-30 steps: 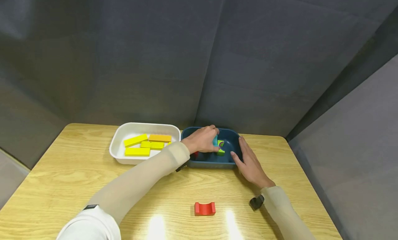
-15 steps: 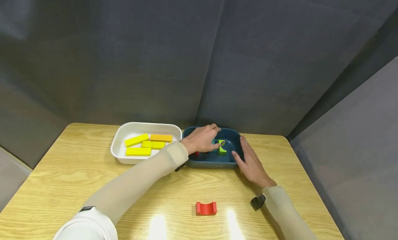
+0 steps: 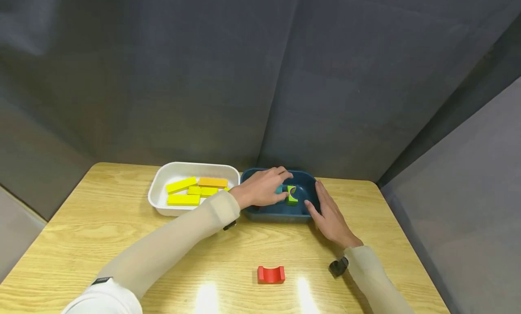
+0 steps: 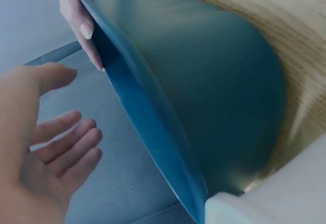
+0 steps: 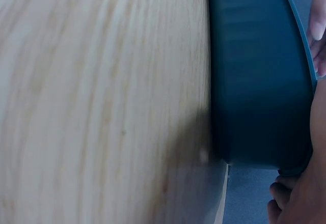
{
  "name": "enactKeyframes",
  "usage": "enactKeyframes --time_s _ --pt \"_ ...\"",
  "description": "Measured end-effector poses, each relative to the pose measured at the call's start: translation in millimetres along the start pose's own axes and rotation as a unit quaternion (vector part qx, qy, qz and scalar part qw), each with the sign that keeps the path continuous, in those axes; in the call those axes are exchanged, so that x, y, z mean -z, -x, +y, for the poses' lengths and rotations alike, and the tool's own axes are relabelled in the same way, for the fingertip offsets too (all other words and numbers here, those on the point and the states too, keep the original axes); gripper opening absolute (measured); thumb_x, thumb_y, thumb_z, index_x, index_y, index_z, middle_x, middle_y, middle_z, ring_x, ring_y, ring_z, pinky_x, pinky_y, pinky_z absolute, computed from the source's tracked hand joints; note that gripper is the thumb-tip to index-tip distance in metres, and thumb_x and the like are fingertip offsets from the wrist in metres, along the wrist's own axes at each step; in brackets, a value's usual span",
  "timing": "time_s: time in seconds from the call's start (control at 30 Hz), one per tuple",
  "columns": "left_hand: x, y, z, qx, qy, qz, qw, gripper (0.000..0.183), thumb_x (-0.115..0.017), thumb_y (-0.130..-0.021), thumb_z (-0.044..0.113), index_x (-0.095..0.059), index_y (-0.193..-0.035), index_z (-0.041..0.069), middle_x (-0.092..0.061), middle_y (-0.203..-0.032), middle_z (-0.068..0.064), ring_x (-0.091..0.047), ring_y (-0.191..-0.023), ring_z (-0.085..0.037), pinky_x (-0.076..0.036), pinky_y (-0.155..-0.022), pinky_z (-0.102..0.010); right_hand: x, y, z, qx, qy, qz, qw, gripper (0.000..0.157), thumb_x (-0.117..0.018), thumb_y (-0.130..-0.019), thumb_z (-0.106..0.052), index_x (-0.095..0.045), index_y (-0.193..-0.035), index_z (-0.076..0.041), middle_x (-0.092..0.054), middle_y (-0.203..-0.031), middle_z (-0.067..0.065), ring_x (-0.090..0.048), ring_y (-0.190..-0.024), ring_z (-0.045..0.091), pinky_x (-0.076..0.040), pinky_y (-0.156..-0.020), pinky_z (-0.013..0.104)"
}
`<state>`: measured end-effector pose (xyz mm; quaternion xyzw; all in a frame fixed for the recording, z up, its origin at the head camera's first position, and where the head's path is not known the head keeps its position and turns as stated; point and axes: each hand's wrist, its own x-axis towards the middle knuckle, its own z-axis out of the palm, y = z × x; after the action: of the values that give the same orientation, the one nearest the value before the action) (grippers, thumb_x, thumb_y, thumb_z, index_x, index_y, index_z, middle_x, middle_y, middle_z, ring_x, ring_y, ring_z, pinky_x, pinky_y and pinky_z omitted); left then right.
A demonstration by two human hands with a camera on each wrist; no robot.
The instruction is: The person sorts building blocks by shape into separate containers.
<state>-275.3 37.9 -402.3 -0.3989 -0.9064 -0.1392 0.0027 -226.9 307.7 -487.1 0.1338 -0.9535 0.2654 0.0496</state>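
Over the dark blue bin (image 3: 303,187) my left hand (image 3: 262,187) hovers with its fingers loosely spread. The left wrist view shows no object between the thumb and fingers of this left hand (image 4: 56,137). Below the fingertips, inside the bin, lie a lime green block (image 3: 291,198) with a curved cutout and a teal block (image 3: 279,188), partly hidden by the hand. My right hand (image 3: 331,216) rests against the bin's right front corner, its fingers straight along the right side and its thumb over the front rim.
Left of the blue bin stands a white bin (image 3: 163,169) with several yellow blocks (image 3: 183,200) and an orange block (image 3: 213,182). A red arched block (image 3: 271,275) lies on the wooden table (image 3: 228,259) near the front. Grey curtains (image 3: 203,101) rise behind the table.
My left hand has let go of the teal block, which now lies in the blue bin, and its fingers have opened and drawn slightly upward. The right hand stays at the bin's corner.
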Motion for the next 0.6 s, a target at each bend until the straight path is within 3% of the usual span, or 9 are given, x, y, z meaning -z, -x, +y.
enactKeyframes --time_s 0.33,0.6 --pt "10.2 20.4 12.1 -0.091 0.031 -0.007 0.9954 0.055 -0.067 -0.107 0.039 -0.056 -0.156 0.015 -0.054 -0.157 -0.004 -0.056 -0.138 -0.018 -0.051 -0.112 -0.029 1.0 0 4 0.003 0.002 0.002 1.0 0.082 -0.045 -0.114 -0.05 -0.011 -0.172 -0.004 -0.007 -0.18 0.016 -0.015 -0.163 0.046 -0.018 -0.126 0.072" --pt "16.3 44.1 21.5 -0.085 0.053 -0.004 0.9949 0.056 -0.067 -0.107 0.039 -0.055 -0.156 0.015 -0.055 -0.157 -0.004 -0.056 -0.142 -0.022 -0.052 -0.113 -0.038 0.8 -1 7 -0.003 0.005 -0.002 1.0 0.082 -0.046 -0.114 -0.05 -0.01 -0.173 -0.005 -0.006 -0.18 0.014 -0.016 -0.163 0.046 -0.018 -0.126 0.071"
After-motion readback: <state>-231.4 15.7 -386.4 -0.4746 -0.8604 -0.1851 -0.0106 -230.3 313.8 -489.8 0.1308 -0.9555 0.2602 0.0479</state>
